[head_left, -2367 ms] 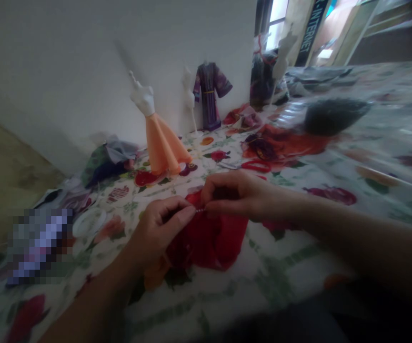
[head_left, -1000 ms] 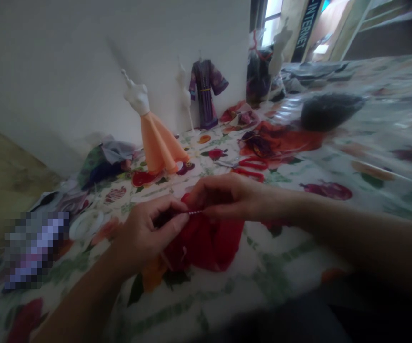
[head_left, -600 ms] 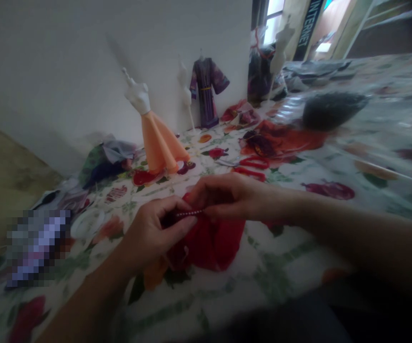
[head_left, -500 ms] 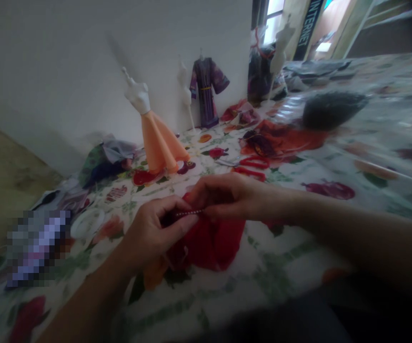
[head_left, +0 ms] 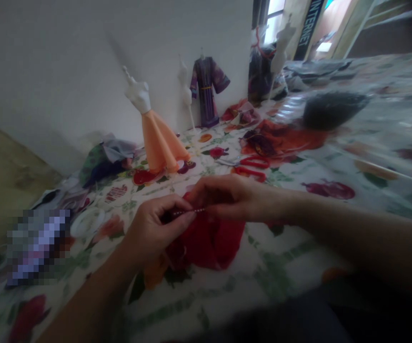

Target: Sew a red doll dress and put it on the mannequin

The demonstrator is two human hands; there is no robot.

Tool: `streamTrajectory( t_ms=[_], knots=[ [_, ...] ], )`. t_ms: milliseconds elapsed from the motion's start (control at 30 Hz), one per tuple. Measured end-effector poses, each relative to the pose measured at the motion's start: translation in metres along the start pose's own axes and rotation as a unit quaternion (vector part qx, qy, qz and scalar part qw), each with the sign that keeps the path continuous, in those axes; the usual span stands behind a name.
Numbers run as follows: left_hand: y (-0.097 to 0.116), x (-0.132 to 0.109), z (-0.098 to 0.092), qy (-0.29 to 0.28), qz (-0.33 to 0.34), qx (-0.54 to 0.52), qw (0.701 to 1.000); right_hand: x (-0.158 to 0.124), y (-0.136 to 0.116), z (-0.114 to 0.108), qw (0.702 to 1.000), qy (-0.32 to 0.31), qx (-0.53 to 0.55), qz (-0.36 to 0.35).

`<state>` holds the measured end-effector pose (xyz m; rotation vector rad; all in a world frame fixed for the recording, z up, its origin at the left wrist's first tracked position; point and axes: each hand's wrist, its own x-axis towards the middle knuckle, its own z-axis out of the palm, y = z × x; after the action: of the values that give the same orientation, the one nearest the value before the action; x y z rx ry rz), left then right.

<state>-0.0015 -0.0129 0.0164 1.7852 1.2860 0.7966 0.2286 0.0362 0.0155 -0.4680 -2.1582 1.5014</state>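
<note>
Over red cloth (head_left: pixel 220 245), left grip (head_left: pixel 152 226) now pinched across beads (head_left: pixel 199 210), right grip (head_left: pixel 237 195) apparently clamped on them

red piece (head_left: pixel 215 243): matt cloth | bead string (head_left: pixel 199 209): pearly | scissors (head_left: pixel 243 170): metal, plastic | orange skirt (head_left: pixel 161 143): smooth cloth | clear sheet (head_left: pixel 291 112): glossy plastic

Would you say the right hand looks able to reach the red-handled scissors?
Probably yes: the scissors lie beyond the right hand, nothing visible between, though it holds the beaded strip.
</note>
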Motion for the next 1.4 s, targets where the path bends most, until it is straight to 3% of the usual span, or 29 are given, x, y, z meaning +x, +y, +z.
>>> streamTrajectory(
  t_ms=[233, 567, 833, 1133, 1400],
  knots=[
    [-0.007, 0.002, -0.002, -0.015, -0.027, -0.022, 0.999, 0.003, 0.004, 0.001, 0.998, 0.048, -0.045, -0.014],
    [-0.001, 0.002, 0.001, -0.028, -0.047, -0.045, 0.998, 0.004, 0.009, 0.002, 0.998, 0.051, -0.036, -0.019],
    [-0.001, 0.004, 0.005, -0.015, -0.006, -0.034, 0.999, 0.002, 0.005, 0.003, 0.998, 0.040, -0.041, -0.004],
    [-0.008, 0.003, 0.004, 0.005, 0.000, -0.030, 1.000, 0.003, 0.013, 0.004, 0.999, 0.035, 0.026, -0.007],
    [-0.006, 0.004, 0.001, -0.011, 0.002, -0.020, 1.000, 0.003, 0.013, 0.003, 0.999, 0.040, 0.024, -0.015]
  ],
)
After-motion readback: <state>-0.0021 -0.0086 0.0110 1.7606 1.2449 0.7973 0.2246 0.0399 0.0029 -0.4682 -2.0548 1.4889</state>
